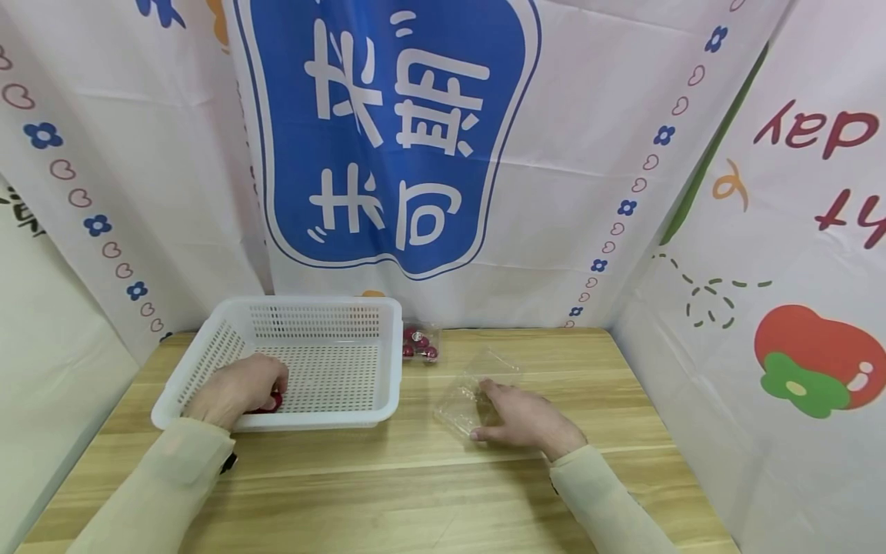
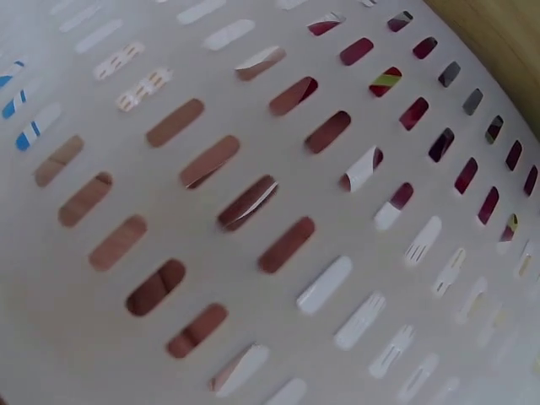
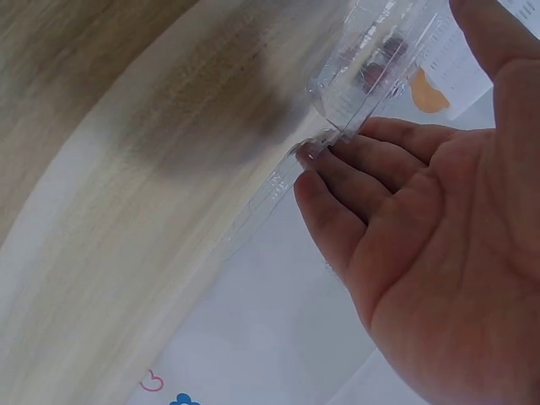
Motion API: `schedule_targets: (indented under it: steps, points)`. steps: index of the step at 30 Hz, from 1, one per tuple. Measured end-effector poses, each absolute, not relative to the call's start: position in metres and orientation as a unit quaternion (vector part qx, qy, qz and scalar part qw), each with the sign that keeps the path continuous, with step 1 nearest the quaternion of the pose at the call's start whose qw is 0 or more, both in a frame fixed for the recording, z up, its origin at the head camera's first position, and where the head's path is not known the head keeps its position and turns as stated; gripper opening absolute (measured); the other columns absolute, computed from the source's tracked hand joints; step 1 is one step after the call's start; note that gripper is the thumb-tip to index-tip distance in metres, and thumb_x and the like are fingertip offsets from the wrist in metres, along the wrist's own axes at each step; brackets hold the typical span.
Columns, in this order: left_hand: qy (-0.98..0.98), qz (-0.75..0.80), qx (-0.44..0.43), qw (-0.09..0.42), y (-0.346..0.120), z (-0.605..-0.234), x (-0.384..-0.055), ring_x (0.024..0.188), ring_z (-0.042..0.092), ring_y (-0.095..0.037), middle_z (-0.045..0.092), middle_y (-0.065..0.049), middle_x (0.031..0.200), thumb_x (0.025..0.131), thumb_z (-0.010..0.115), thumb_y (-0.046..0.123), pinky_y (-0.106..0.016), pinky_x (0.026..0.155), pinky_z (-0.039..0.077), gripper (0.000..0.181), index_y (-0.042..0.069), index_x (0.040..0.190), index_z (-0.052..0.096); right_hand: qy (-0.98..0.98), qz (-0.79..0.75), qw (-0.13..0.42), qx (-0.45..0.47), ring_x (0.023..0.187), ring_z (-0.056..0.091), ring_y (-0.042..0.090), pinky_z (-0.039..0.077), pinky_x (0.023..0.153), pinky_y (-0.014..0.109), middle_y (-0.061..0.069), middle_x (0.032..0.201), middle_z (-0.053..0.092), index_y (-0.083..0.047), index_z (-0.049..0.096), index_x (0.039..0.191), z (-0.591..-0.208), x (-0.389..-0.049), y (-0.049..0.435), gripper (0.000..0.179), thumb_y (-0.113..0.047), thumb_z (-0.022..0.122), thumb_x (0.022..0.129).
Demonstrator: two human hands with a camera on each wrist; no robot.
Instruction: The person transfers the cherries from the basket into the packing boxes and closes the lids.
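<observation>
My left hand (image 1: pixel 245 385) reaches down into a white plastic basket (image 1: pixel 396 369), its fingers bent at a glossy red thing (image 1: pixel 275 402) by the near wall. Most of that red thing is hidden by the hand and rim. Through the slots of the basket wall (image 2: pixel 110 346) in the left wrist view, parts of the hand and dark red surfaces with yellow-green patches show. On the table, my right hand (image 1: pixel 522 419) lies at a clear, unfolded plastic box (image 1: pixel 453 408), thumb spread from the fingers. The right wrist view shows its fingertips against the edge of the clear box (image 3: pixel 274 190).
Behind the basket's right side stands a clear pack (image 1: pixel 422 342) of several dark red round things. The wooden table (image 1: pixel 415 492) runs back to a printed cloth (image 1: pixel 554 154), with more cloth hanging at both sides.
</observation>
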State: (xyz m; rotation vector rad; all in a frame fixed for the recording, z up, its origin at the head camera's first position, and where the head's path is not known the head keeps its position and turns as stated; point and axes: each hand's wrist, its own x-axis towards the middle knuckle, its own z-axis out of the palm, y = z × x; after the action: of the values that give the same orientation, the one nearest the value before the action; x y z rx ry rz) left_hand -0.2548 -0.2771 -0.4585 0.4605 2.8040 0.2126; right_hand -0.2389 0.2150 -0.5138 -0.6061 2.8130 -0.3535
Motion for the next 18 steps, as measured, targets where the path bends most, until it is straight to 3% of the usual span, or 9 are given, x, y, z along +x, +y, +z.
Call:
schedule_targets:
  steps: [18]
  points:
    - [0.968, 0.087, 0.201, 0.126, -0.2681, -0.4523, -0.2572, 0.083, 0.058, -0.019, 0.069, -0.001, 0.089, 0.100, 0.088, 0.004, -0.034, 0.072, 0.051, 0.017, 0.012, 0.094, 0.074, 0.963, -0.123, 0.121, -0.208, 0.158, 0.065, 0.045, 0.056, 0.132, 0.064, 0.023, 0.177, 0.059, -0.003, 0.044, 0.179, -0.5155, -0.2376, 0.2134, 0.110, -0.065, 0.088, 0.099]
